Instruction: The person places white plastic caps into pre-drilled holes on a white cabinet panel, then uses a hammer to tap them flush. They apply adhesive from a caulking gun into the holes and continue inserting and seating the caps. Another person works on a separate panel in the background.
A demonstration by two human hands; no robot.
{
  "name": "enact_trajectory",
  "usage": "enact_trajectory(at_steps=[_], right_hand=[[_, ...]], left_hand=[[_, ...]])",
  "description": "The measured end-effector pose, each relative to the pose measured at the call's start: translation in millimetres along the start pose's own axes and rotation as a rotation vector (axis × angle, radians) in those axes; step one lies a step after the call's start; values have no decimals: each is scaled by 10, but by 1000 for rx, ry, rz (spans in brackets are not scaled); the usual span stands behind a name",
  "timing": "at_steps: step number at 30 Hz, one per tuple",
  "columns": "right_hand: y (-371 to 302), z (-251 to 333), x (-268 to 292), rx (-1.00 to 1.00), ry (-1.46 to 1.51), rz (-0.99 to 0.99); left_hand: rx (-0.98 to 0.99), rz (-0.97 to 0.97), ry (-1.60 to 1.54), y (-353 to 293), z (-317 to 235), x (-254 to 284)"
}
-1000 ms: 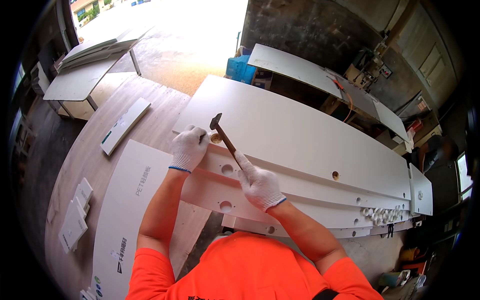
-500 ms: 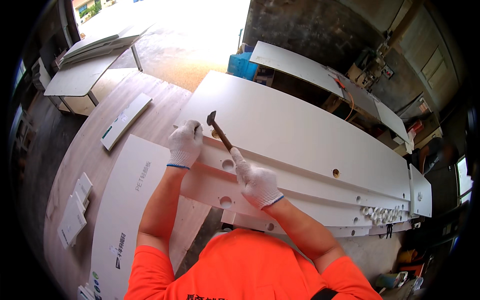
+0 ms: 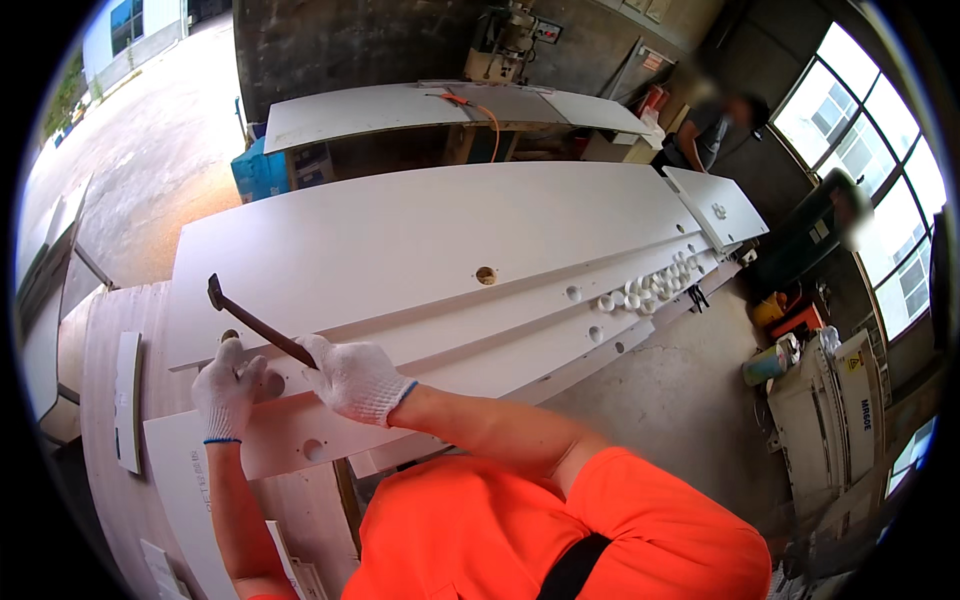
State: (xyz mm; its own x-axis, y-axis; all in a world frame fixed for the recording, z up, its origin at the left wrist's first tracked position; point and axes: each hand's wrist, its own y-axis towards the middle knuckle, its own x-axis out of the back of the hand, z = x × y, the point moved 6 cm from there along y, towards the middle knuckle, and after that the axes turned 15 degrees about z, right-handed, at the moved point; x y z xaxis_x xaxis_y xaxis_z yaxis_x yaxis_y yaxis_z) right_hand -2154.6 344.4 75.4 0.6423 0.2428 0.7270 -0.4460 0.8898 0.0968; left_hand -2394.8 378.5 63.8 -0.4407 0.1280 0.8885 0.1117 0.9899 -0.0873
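My right hand (image 3: 355,378), in a white knit glove, grips a hammer (image 3: 262,329) by its wooden handle; its head is raised over the near left part of the top white panel (image 3: 400,240). My gloved left hand (image 3: 226,395) is at that panel's left front corner, fingers bent together beside a round hole (image 3: 230,335). Whether something small is pinched in them is hidden. Another round hole (image 3: 486,275) lies farther right in the panel. Below it, more white panels (image 3: 440,345) with round holes lie stacked in steps.
Several small white round caps (image 3: 650,285) lie on the right end of the stepped panels. A smaller white panel (image 3: 715,205) sits beyond them. Another person (image 3: 700,135) is at the back right. A long workbench (image 3: 370,112) stands behind, with a blue box (image 3: 260,172) at its left.
My view has swung to the right, bringing the window and another person into sight. My left hand has come to the corner hole. The hammer stays in my right hand.
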Motion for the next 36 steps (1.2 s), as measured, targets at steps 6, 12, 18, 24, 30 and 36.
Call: enact_trajectory(at_steps=[6, 12, 18, 24, 30, 36], right_hand=[[-434, -558, 670, -16, -221, -306], [-1198, -1157, 1322, -267, -362, -415], [-1475, -1423, 1616, -287, -427, -337], [-1487, -1519, 1494, -371, -703, -254], [-1614, -1417, 1357, -330, -595, -268], [-1666, -1348, 1251, -293, -518, -293]], left_hand=[[-106, -84, 56, 235, 44, -5], [-72, -36, 21, -270, -3, -51], [-125, -137, -119, -669, 46, -290], [-241, -285, -8, -530, 95, -229], [-195, -151, 62, -537, 358, -209], [-219, -125, 201, -759, 509, -186]])
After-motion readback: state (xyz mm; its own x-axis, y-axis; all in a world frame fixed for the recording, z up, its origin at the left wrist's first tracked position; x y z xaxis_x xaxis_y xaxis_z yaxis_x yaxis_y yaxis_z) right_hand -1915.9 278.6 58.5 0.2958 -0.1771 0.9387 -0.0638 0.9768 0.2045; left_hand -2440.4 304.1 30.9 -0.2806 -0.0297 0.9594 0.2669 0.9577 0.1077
